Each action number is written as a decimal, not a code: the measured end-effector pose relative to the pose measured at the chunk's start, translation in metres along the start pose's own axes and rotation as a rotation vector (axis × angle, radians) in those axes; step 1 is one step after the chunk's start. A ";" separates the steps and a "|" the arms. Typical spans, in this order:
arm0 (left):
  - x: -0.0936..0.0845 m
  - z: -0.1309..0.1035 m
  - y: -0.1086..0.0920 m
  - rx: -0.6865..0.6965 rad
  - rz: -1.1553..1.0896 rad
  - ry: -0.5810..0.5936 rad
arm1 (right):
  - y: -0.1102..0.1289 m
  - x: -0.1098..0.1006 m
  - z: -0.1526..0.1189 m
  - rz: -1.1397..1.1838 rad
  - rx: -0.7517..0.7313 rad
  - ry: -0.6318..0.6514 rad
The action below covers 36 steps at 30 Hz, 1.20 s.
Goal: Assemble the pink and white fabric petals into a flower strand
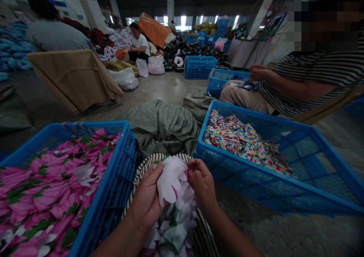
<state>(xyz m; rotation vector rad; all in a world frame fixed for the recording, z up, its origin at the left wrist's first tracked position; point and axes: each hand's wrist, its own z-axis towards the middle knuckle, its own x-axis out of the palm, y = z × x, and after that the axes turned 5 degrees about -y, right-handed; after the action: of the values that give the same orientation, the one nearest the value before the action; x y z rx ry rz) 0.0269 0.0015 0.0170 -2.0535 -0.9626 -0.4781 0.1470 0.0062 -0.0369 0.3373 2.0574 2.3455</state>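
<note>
In the head view my left hand (148, 198) holds a white petal-shaped fabric piece (170, 179) with pink edges, its thumb on the piece's upper left. At the piece's right edge my right hand (201, 181) is closed, fingertips pinched together; whatever lies between them is too small to make out. Below both hands a heap of similar white pieces (178, 226) with bits of green and pink rests on black-and-white striped cloth (203, 234). To the left stands a blue crate (125, 135) filled with pink and green fabric pieces (54, 192).
At right a blue crate (256, 169) holds colourful printed pieces (241, 141). Grey-green sacks (162, 124) lie ahead. A person in stripes (307, 82) sits at right, another (57, 35) at left behind a cloth-covered chair (76, 74), and a third (140, 44) farther back.
</note>
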 end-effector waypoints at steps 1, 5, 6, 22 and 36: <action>-0.001 0.001 0.002 0.031 0.019 0.009 | 0.001 0.002 0.001 0.068 0.062 0.015; -0.008 0.004 0.000 0.152 0.143 0.104 | 0.008 0.003 0.005 0.167 0.196 0.043; -0.010 0.005 -0.004 0.168 0.202 0.135 | 0.012 0.001 0.006 0.163 0.199 0.073; -0.009 0.002 0.002 -0.096 0.215 0.272 | 0.022 -0.034 0.009 -0.370 -0.358 0.270; -0.001 -0.010 0.007 -0.081 0.108 0.261 | 0.021 -0.040 0.002 -0.562 -0.576 0.272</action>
<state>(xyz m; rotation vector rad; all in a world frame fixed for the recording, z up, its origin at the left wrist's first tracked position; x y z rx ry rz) 0.0314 -0.0094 0.0186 -2.0403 -0.6838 -0.7167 0.1896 -0.0006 -0.0227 -0.5171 1.2023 2.5238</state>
